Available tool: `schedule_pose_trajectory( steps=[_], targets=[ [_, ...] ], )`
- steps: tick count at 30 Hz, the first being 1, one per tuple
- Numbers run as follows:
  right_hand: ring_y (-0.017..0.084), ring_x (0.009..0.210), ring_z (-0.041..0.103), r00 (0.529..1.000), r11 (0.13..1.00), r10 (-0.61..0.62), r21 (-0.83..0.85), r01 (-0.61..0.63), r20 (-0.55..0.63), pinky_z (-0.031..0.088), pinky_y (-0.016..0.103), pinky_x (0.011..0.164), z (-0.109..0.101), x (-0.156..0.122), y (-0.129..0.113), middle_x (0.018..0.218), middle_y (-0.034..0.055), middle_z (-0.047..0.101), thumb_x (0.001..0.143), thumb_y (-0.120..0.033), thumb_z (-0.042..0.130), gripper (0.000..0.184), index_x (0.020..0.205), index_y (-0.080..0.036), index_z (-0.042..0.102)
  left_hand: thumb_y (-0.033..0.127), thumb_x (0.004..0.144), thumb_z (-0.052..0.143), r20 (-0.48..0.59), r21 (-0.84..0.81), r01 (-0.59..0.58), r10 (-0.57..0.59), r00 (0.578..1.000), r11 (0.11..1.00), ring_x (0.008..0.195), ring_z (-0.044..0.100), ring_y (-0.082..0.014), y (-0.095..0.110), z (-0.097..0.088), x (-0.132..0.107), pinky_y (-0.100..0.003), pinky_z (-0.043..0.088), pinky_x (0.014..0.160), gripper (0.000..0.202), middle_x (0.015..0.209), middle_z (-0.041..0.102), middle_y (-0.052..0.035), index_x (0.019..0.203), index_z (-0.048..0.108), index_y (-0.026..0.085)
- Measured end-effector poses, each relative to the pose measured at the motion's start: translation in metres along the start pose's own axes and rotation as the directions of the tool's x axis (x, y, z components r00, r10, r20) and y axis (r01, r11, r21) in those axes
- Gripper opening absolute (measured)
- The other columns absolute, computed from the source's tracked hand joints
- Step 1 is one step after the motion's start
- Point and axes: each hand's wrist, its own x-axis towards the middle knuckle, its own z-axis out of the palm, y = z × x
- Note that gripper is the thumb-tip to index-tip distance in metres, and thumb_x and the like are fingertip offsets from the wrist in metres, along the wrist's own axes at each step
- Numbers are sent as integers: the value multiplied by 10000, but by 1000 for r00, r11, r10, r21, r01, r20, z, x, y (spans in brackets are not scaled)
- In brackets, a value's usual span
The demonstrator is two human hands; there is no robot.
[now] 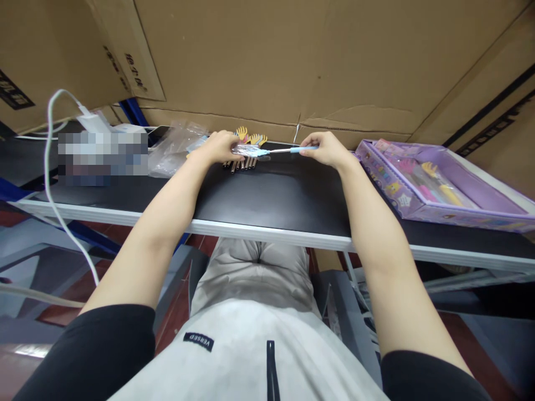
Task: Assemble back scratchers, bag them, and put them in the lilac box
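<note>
Stretched between my two hands is a light-blue back scratcher (281,151) with a thin metal rod. My left hand (222,147) is closed round one end, where a clear plastic sleeve (249,150) shows. My right hand (325,149) pinches the blue handle at the other end. Just behind and below my left hand lie several more back scratchers (256,139) with yellow claw heads, their metal rods pointing toward me. A crumpled clear plastic bag (173,149) rests left of my left hand.
At the right stands an open purple box (378,175) with wrapped pink and yellow back scratchers (437,178) inside. A white charger (94,121) with a looping cable (49,161) is at the left, beside a blurred patch. Cardboard (259,61) walls the back of the black table (271,197).
</note>
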Motion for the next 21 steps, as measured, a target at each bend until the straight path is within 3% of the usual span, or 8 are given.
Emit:
schedule_pose_trajectory(
  steps=[8,14,21],
  targets=[
    [297,1007,716,1000,1000,-4,0,4,-13,600,511,1013,9,-1,-6,963,88,763,824,-405,906,248,926,-201,809,492,887,749,-25,24,-25,26,999,999,979,683,-294,7,6,4,-363,477,853,324,987,775,-104,1046,783,211],
    [304,1011,719,1000,1000,-25,-5,25,-18,605,520,1007,14,0,-6,986,95,778,828,-390,889,242,968,-203,827,523,896,747,-43,-8,-60,60,997,998,1100,701,-327,14,4,2,-366,483,910,399,1129,808,-132,1142,797,213],
    [292,1010,733,999,999,-37,6,38,-14,604,496,1027,20,1,-7,1024,95,802,841,-324,847,214,1011,-195,834,480,901,744,-52,-20,-67,66,996,998,1138,708,-341,16,4,2,-374,494,941,354,1134,806,-140,1117,801,205]
  ],
)
